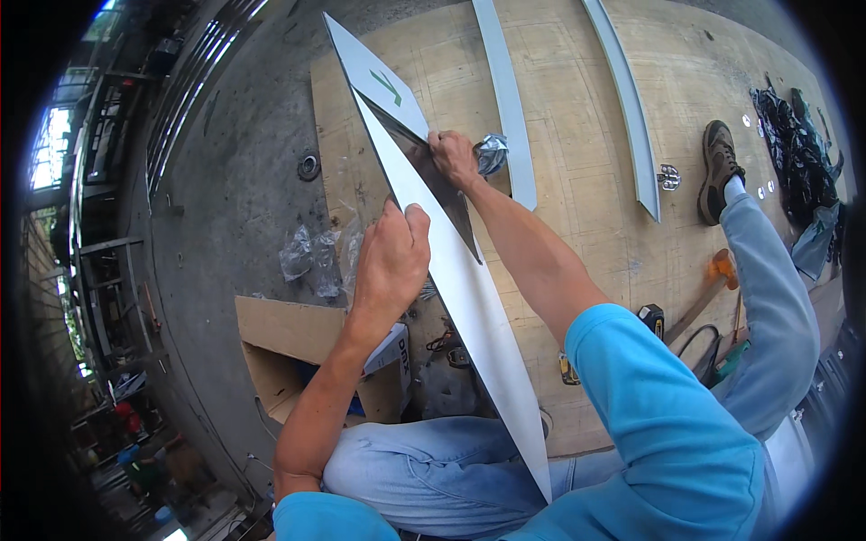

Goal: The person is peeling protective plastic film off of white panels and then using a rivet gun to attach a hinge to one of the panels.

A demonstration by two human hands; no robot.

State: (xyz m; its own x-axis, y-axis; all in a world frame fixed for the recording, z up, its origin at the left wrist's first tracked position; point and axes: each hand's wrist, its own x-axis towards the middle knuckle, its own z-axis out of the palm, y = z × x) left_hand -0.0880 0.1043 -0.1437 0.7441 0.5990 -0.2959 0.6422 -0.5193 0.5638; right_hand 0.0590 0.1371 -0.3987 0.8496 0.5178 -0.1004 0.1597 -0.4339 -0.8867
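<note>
A long, narrow white panel (465, 302) stands tilted across my lap, pointing away from me. Its far part (383, 86) bears a green hand-drawn mark. Between that part and the near white face shows a dark, shiny wedge-shaped area (437, 185); whether it is a bared surface or a gap I cannot tell. My left hand (394, 252) grips the panel's left edge, thumb on top. Across from it, my right hand (454, 159) is closed on the panel's right edge beside the dark area. Crumpled silvery film (492, 154) lies just right of that hand.
Two long pale metal strips (510, 117) (629, 108) lie on the plywood sheet (577, 162). An open cardboard box (289, 325) stands left of my knee. An orange-headed mallet (720, 269) and black plastic (789, 144) lie to the right. Clear bags (311, 257) litter the concrete.
</note>
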